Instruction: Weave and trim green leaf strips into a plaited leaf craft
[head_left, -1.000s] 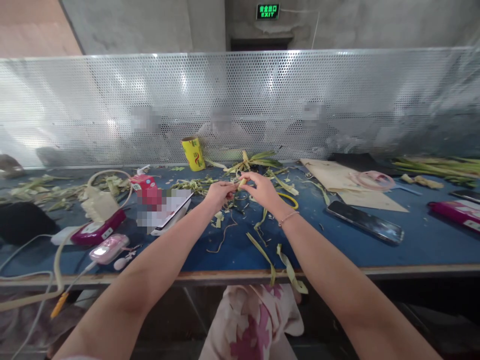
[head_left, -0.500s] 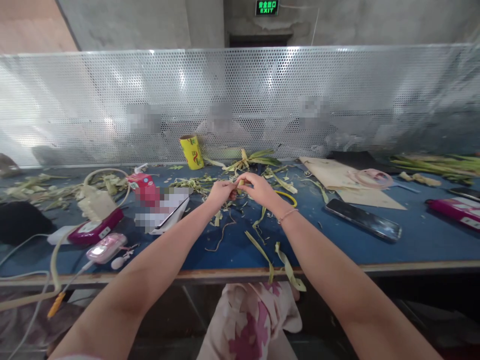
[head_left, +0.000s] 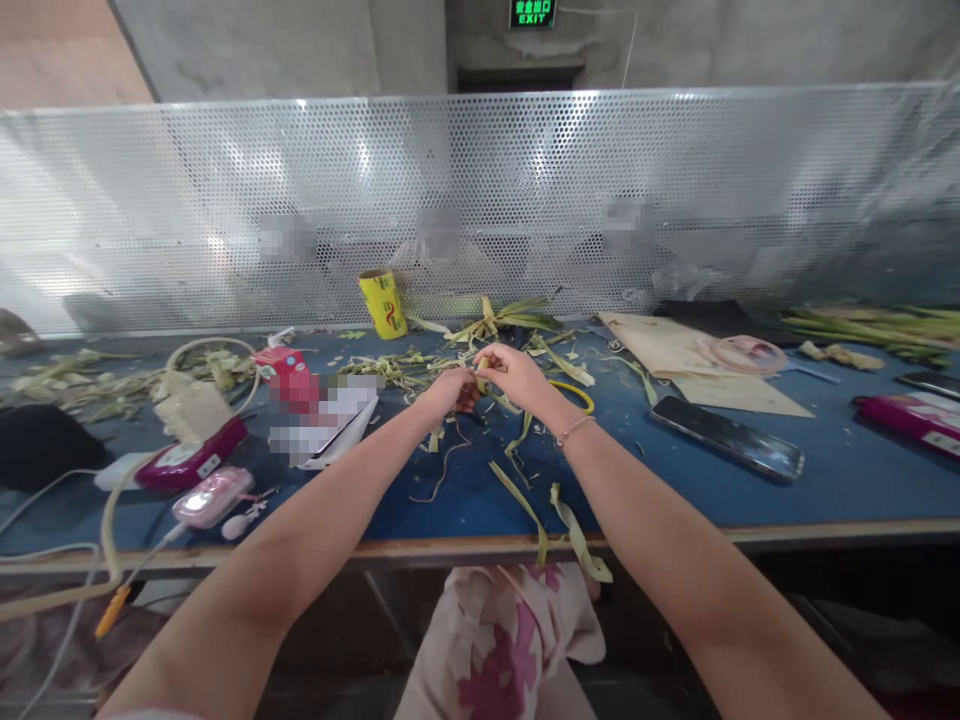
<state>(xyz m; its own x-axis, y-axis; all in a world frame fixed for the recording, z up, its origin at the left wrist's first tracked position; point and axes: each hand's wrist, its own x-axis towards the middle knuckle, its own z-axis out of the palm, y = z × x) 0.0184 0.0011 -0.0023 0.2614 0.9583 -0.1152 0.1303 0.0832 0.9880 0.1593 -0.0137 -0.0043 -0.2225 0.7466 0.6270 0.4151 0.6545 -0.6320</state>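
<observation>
My left hand (head_left: pixel 453 388) and my right hand (head_left: pixel 511 374) meet over the blue table (head_left: pixel 652 505). Between their fingertips is a small yellow-green piece of plant stalk (head_left: pixel 482 377), mostly covered by the fingers. The right thumb and fingers pinch it. Curled fingers of the left hand close on its other side. Just past the hands lies a heap of leaves and stalks (head_left: pixel 510 318). Peeled strips (head_left: pixel 519 500) of leaf lie nearer to me, one hanging over the table edge. A yellow ring-like band (head_left: pixel 581 393) shows beside the right wrist.
A yellow roll (head_left: pixel 384 304) stands before the perforated metal screen (head_left: pixel 480 150). On the left are a red box (head_left: pixel 289 375), a pink device (head_left: pixel 214 497) and cables. To the right lie a phone (head_left: pixel 727 438), brown cardboard (head_left: pixel 660 360) and a tape roll (head_left: pixel 742 355).
The left fingers have shifted slightly, turning downward beside the stalk piece. Both hands stay together at nearly the same place, and the things on the table have not moved.
</observation>
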